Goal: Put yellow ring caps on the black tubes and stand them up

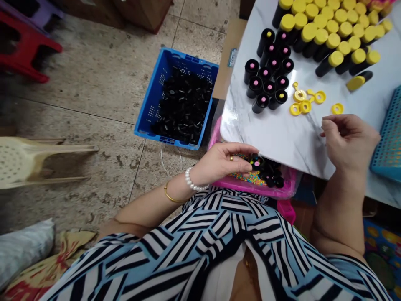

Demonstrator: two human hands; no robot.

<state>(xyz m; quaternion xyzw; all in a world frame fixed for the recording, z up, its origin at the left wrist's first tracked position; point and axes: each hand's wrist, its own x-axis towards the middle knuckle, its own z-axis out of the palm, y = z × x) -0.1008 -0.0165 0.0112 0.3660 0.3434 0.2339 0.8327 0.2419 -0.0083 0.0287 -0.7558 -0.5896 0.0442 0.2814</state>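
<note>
My left hand (224, 161) is over the pink tray (290, 188), its thumb and fingers closed around a small black tube (256, 162) with a pink centre. Below it in the tray are tiny coloured beads (247, 177) and several loose black parts (274, 173). My right hand (351, 140) is pinched above the white table's right side; what its fingertips hold, if anything, is too small to make out. Just beyond those fingers lies a yellow ring (337, 108). More yellow rings and small yellow pieces (300, 96) lie to its left.
Black tubes with pink or yellow centres (269, 87) stand on the table (275, 133). Behind them are many yellow-capped tubes (321, 35), one lying down (359, 81). A blue crate (147, 100) of black parts sits on the floor; a teal basket (388, 138) is at right.
</note>
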